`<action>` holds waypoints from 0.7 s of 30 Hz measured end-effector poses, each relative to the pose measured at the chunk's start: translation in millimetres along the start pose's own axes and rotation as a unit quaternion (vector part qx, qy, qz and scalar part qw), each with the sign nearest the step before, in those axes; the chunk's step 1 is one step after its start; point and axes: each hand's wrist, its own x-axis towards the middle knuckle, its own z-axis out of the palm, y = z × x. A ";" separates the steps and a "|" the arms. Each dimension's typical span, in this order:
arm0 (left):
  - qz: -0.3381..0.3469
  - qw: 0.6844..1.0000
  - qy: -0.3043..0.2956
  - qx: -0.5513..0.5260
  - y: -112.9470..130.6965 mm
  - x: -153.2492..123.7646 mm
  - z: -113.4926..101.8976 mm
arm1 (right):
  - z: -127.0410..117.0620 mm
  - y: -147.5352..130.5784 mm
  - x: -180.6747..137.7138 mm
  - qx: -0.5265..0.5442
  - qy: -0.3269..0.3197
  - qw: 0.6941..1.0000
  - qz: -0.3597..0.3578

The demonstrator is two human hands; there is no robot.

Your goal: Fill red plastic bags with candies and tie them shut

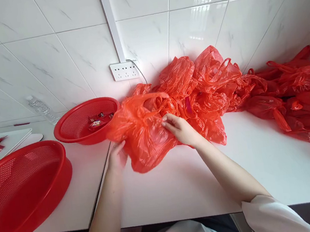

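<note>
Both hands, left hand [116,158] and right hand [180,129], fingers clamped on a thin red bag [143,135] above the tabletop [181,181]; hard tugging could tear it.

Bare forearms, white sleeve [273,216] on right arm.

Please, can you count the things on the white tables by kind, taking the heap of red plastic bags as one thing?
Red mesh baskets: 2, a near one and a far one holding small wrapped items.
Red bag held by left hand and right hand: 1
Heap of red bags: 1
White tray: 1
Clear plastic bottle: 1
Total: 6
</note>
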 end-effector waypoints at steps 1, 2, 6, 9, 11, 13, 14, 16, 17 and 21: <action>0.033 0.998 0.034 0.049 5.2 2.0 0.2 | -1.0 -0.3 -0.3 0.007 0.030 1.000 0.004; 0.079 0.988 0.075 0.106 11.2 1.8 2.3 | -1.9 -1.2 -0.7 0.010 0.048 0.999 0.007; 0.261 0.903 0.072 0.335 37.9 -23.6 35.4 | -0.7 -8.5 -3.4 0.010 0.027 1.000 0.003; 0.231 0.845 -0.196 0.442 54.3 -47.2 76.3 | 1.6 -17.0 -8.3 -0.015 -0.012 0.999 -0.028; 0.228 0.804 -0.266 0.480 60.9 -52.5 99.7 | -0.2 -23.9 -13.0 -0.056 -0.026 0.997 -0.049; 0.241 0.769 -0.286 0.518 62.7 -49.5 114.0 | -5.7 -30.3 -17.6 -0.119 -0.029 0.990 -0.065; 0.247 0.753 -0.290 0.537 61.8 -46.4 117.3 | -9.6 -32.8 -19.5 -0.152 -0.030 0.985 -0.071; 0.236 0.735 -0.273 0.573 57.1 -40.1 116.6 | -18.3 -35.4 -21.8 -0.209 -0.034 0.974 -0.083; 0.217 0.739 -0.238 0.592 54.2 -37.4 113.0 | -22.9 -35.4 -22.1 -0.234 -0.030 0.968 -0.083; 0.096 0.800 -0.058 0.590 52.1 -31.3 81.9 | -39.3 -27.0 -18.9 -0.328 0.050 0.943 -0.013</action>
